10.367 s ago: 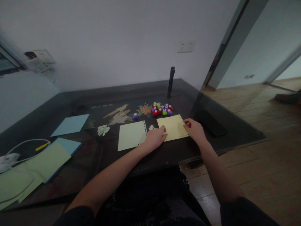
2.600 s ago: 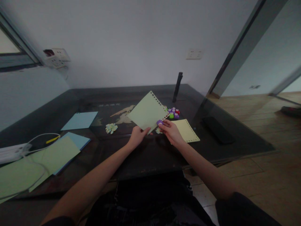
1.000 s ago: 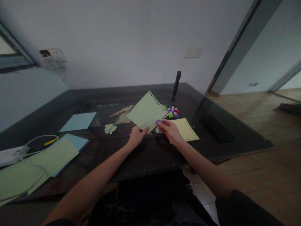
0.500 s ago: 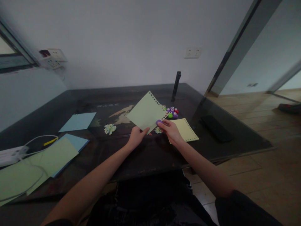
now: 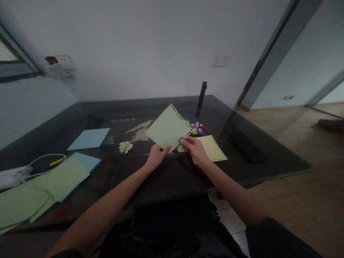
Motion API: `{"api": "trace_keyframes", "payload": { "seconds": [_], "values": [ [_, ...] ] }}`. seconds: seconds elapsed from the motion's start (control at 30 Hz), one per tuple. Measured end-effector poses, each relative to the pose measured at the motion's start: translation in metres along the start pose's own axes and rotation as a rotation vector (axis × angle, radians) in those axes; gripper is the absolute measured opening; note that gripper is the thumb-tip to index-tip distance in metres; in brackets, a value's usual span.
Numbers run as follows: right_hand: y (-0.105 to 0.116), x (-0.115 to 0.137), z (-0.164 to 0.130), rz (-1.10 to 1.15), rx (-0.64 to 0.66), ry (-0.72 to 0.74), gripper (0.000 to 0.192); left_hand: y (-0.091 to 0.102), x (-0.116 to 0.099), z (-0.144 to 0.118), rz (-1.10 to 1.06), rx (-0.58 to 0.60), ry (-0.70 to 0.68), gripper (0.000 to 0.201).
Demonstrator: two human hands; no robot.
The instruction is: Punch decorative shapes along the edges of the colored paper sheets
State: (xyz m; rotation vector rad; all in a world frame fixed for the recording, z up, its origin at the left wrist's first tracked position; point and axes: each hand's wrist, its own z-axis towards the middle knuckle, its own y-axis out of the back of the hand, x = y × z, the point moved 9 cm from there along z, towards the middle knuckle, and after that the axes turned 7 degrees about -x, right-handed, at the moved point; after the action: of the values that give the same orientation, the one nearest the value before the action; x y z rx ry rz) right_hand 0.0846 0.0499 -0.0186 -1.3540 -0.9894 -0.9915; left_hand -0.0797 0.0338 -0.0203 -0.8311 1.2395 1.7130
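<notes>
My left hand (image 5: 156, 156) pinches the near corner of a pale green sheet of paper (image 5: 168, 128) and holds it tilted up off the dark glass table (image 5: 174, 179), just as it did half a second ago; the sheet has not moved in that time. My right hand (image 5: 195, 150) is closed around a small purple craft punch (image 5: 182, 139), which sits on the sheet's right edge, at the near end of the row of punched holes that runs along that edge. Compared with a few seconds back, the punch looks to be in nearly the same spot, so I judge that I am squeezing or lining up one hole rather than sliding along. Just beyond my right hand a yellow sheet (image 5: 212, 148) with its own punched borders lies flat on the table. Between my hands and a little further off sit small heaps of punched-out scraps (image 5: 125, 146). Past the lifted sheet is a cluster of other punches (image 5: 197, 128), purple, green and red. Far to my left lie blue and green sheets (image 5: 88, 138) and a white cable (image 5: 40, 159).
</notes>
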Motion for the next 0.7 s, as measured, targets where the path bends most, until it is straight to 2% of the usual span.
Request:
{"api": "trace_keyframes", "payload": {
  "seconds": [0.7],
  "values": [
    [-0.0004,0.0014,0.0005,0.005,0.004,0.024,0.032,-0.0001,-0.0054,-0.0003,-0.032,-0.001,-0.011,0.027]
  ]
}}
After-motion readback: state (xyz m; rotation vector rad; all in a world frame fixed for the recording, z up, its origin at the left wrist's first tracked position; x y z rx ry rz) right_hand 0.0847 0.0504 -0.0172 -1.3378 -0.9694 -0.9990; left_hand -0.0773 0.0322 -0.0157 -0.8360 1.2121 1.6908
